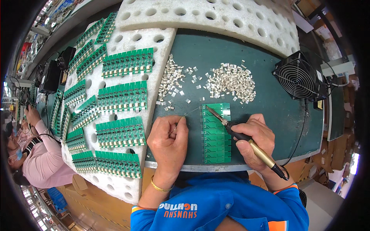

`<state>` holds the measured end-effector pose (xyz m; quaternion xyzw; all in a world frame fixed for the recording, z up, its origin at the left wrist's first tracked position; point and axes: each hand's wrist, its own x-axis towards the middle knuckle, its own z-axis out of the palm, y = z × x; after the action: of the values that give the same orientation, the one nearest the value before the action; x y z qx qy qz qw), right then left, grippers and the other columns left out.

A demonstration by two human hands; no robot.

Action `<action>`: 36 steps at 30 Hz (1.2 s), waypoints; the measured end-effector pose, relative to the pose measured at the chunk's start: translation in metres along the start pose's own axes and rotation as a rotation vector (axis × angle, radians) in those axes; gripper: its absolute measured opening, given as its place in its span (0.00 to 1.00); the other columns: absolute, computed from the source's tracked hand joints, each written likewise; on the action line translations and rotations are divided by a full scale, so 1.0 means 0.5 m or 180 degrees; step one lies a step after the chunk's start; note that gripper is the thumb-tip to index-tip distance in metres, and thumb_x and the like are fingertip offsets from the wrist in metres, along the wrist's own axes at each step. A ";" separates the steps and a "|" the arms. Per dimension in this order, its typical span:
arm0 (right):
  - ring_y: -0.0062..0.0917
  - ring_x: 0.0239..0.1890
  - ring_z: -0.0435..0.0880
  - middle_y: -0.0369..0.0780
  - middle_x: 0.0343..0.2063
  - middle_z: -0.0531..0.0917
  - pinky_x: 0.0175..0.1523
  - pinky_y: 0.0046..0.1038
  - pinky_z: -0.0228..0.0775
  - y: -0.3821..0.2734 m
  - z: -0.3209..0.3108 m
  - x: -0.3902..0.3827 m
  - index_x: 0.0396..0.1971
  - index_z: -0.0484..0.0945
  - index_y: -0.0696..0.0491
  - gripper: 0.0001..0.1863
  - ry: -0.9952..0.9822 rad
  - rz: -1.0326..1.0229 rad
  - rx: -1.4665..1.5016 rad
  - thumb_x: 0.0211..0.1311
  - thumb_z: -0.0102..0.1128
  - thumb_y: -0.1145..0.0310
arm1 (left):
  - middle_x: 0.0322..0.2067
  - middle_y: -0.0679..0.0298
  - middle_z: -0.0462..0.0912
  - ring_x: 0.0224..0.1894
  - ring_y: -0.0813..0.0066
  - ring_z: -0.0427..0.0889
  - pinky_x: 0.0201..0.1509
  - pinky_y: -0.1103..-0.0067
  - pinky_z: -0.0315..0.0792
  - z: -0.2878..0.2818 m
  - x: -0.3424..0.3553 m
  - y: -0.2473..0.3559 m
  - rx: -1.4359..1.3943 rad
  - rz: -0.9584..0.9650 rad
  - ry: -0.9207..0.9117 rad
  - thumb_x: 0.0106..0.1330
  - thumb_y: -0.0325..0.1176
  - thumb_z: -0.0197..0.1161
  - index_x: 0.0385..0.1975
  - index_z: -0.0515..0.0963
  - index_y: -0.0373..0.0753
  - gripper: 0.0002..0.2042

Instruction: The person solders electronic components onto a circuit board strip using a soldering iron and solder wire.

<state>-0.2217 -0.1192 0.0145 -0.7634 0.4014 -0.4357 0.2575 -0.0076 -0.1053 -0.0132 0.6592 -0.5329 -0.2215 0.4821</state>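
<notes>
A green circuit board panel (pixel 216 134) lies on the dark green table near its front edge. My right hand (pixel 254 140) is closed round a soldering iron (pixel 246 139) with a black and gold handle. The iron's tip meets the board's far left corner, by the row of pads along its left edge. My left hand (pixel 168 140), left of the board, pinches a thin strand of solder wire (pixel 191 112) that reaches toward the iron's tip. Whether tip and wire touch is too small to tell.
Two heaps of small white connectors (pixel 231 81) lie beyond the board. White foam (pixel 162 46) at left carries several finished-looking green panels (pixel 121 131); another foam slab (pixel 210 15) spans the back. A black fan (pixel 296 77) stands at right. A co-worker (pixel 42 161) sits far left.
</notes>
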 end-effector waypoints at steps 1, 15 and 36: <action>0.27 0.19 0.75 0.38 0.21 0.82 0.37 0.31 0.62 0.000 0.001 0.001 0.36 0.83 0.59 0.19 -0.0007 -0.0004 0.0001 0.63 0.68 0.54 | 0.21 0.74 0.71 0.22 0.91 0.62 0.24 0.88 0.56 0.000 0.000 -0.001 0.0015 0.0035 0.0002 0.62 0.19 0.67 0.30 0.80 0.33 0.03; 0.27 0.20 0.75 0.38 0.21 0.80 0.37 0.31 0.62 0.009 0.003 0.003 0.37 0.83 0.58 0.19 -0.0147 -0.0101 -0.0097 0.65 0.66 0.54 | 0.21 0.64 0.75 0.19 0.79 0.68 0.22 0.79 0.64 -0.001 0.001 0.007 0.0168 0.0226 0.0040 0.57 0.18 0.69 0.28 0.81 0.34 0.04; 0.28 0.21 0.78 0.39 0.21 0.82 0.38 0.32 0.63 0.007 0.000 0.003 0.37 0.83 0.58 0.17 -0.0199 -0.0237 -0.0193 0.65 0.66 0.56 | 0.21 0.62 0.75 0.17 0.72 0.74 0.19 0.75 0.67 0.007 -0.006 0.002 0.0469 0.0671 0.0100 0.56 0.19 0.69 0.29 0.81 0.36 0.05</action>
<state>-0.2224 -0.1222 0.0124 -0.7985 0.3775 -0.4086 0.2302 -0.0118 -0.1038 -0.0145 0.6366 -0.6064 -0.1195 0.4613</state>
